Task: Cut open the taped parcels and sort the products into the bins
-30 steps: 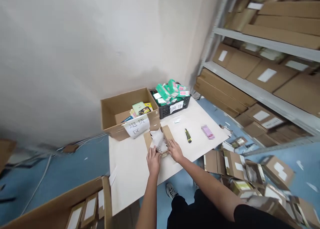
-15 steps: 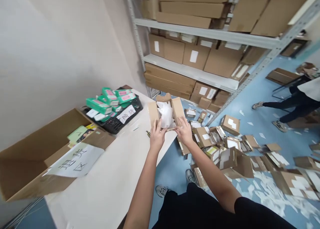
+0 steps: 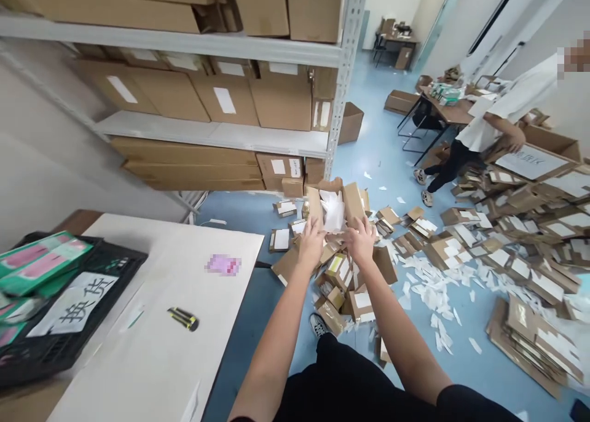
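Note:
Both my hands hold a small open cardboard box (image 3: 354,202) in the air above the blue floor, to the right of the white table (image 3: 152,324). My left hand (image 3: 311,245) grips its near left side and my right hand (image 3: 361,241) grips its near right side. White crumpled paper (image 3: 332,210) sticks up out of the box between its raised flaps.
A yellow-black utility knife (image 3: 183,318) lies on the table beside a black crate (image 3: 69,330) of green packets. Many opened boxes and paper scraps (image 3: 461,250) litter the floor. Shelves (image 3: 216,136) carry large cartons. Another person (image 3: 488,127) bends over boxes at the far right.
I have lifted the box off the table and swung it right, out over the floor pile. The view turned right with it, away from the wall.

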Demonstrator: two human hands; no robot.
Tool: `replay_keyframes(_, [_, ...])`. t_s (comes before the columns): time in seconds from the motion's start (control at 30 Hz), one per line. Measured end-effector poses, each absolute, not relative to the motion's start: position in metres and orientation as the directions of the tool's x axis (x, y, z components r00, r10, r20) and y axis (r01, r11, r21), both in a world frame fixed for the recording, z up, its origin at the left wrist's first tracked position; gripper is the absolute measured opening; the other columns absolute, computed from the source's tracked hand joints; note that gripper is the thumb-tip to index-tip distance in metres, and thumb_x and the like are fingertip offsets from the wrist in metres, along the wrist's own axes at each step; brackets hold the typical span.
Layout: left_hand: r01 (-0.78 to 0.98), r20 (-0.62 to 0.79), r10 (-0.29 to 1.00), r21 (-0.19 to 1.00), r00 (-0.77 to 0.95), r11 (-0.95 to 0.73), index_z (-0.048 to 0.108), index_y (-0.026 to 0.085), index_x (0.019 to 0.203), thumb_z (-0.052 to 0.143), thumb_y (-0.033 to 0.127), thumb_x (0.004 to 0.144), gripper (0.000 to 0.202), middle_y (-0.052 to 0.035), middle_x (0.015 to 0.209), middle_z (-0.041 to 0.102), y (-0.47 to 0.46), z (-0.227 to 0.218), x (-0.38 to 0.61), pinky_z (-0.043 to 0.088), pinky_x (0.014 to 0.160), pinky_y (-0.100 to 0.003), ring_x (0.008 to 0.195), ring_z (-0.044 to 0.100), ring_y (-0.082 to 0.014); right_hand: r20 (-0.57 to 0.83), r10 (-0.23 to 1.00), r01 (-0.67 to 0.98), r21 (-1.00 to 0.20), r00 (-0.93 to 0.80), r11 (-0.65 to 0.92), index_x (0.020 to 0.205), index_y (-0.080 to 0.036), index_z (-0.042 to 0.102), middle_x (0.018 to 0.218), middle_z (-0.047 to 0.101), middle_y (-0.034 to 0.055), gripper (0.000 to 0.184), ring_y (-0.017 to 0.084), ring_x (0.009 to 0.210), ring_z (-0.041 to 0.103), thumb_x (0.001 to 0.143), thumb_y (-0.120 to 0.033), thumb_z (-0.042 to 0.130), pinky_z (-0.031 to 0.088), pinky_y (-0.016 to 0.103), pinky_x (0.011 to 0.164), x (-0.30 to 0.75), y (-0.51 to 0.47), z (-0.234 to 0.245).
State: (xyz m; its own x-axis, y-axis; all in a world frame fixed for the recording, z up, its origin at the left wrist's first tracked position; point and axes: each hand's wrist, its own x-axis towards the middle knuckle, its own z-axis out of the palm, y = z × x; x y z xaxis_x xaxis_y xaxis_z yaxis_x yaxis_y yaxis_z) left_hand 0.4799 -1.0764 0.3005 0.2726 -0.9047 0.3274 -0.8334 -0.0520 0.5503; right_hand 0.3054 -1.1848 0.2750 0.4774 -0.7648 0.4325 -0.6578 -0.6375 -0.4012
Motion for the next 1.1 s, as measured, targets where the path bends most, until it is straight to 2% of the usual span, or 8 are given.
replay_keyframes(0.07, [-0.860,0.332,-0.919,0.510,0.213,-0.014,0.074,0.027,0.125,0.057,0.012,0.094,0.038,-0.0043,0.165,0.045,-1.096,0.305,0.468,0.037,0.127,-0.058,0.162,0.016,-0.0293,0.434,-0.800,-0.705,-0.402,0.415,-0.584,0.102,-0.022,0.077,0.151,0.055,0.0134,0.020,0.042,0.154,0.027,0.090,-0.020,0.062,0.027,0.071,0.119,0.291,-1.204,0.273])
replay_keyframes(0.17, [-0.893,0.339,-0.918,0.449,0.206,-0.035,0.071,0.027,0.129,0.054,0.012,0.096,0.040,-0.0038,0.166,0.042,-1.103,0.310,0.466,0.040,0.125,-0.056,0.162,0.020,-0.0295,0.488,-0.772,-0.674,-0.409,0.408,-0.615,0.107,-0.019,0.075,0.147,0.057,0.0152,0.022,0.039,0.152,0.032,0.090,-0.020,0.061,0.037,0.062,0.119,0.290,-1.220,0.273])
replay_keyframes(0.33, [-0.878,0.301,-0.884,0.431,0.359,-0.210,0.070,0.025,0.130,0.055,0.015,0.096,0.039,-0.0054,0.165,0.044,-1.074,0.300,0.495,0.040,0.126,-0.052,0.159,0.027,-0.0303,0.534,-0.679,-0.511,-0.450,0.504,-0.733,0.107,-0.019,0.074,0.140,0.060,0.0159,0.022,0.035,0.151,0.034,0.092,-0.019,0.057,0.040,0.058,0.120,0.330,-1.218,0.277])
replay_keyframes(0.53, [-0.808,0.303,-0.780,0.434,0.547,-0.398,0.066,0.026,0.137,0.054,0.018,0.098,0.041,-0.0063,0.166,0.042,-0.995,0.299,0.529,0.038,0.127,-0.053,0.158,0.030,-0.0300,0.491,-0.531,-0.263,-0.514,0.690,-0.816,0.121,-0.021,0.071,0.151,0.053,0.0130,0.031,0.035,0.152,0.032,0.092,-0.018,0.058,0.038,0.060,0.121,0.400,-1.173,0.285])
replay_keyframes(0.8, [-0.592,0.349,-0.481,0.404,0.805,-0.697,0.059,0.025,0.143,0.058,0.018,0.096,0.048,-0.0094,0.167,0.039,-0.841,0.325,0.531,0.037,0.126,-0.057,0.159,0.026,-0.0327,0.523,-0.179,0.137,-0.509,0.833,-0.850,0.133,-0.021,0.068,0.159,0.046,0.0136,0.040,0.037,0.154,0.028,0.095,-0.022,0.057,0.037,0.062,0.121,0.479,-1.053,0.302])
replay_keyframes(0.93, [-0.422,0.367,-0.279,0.400,0.887,-0.814,0.056,0.026,0.146,0.060,0.021,0.095,0.051,-0.0097,0.169,0.036,-0.726,0.336,0.507,0.038,0.125,-0.058,0.160,0.024,-0.0335,0.526,0.036,0.327,-0.472,0.850,-0.818,0.141,-0.022,0.063,0.163,0.040,0.0134,0.049,0.039,0.155,0.026,0.092,-0.021,0.059,0.037,0.063,0.121,0.508,-0.956,0.312])
replay_keyframes(1.1, [-0.180,0.395,0.010,0.441,0.919,-0.879,0.053,0.027,0.149,0.063,0.026,0.095,0.054,-0.0095,0.170,0.034,-0.577,0.336,0.440,0.037,0.125,-0.056,0.160,0.023,-0.0342,0.520,0.266,0.525,-0.450,0.812,-0.722,0.144,-0.023,0.060,0.162,0.041,0.0138,0.050,0.039,0.154,0.028,0.094,-0.024,0.057,0.039,0.064,0.119,0.509,-0.807,0.321])
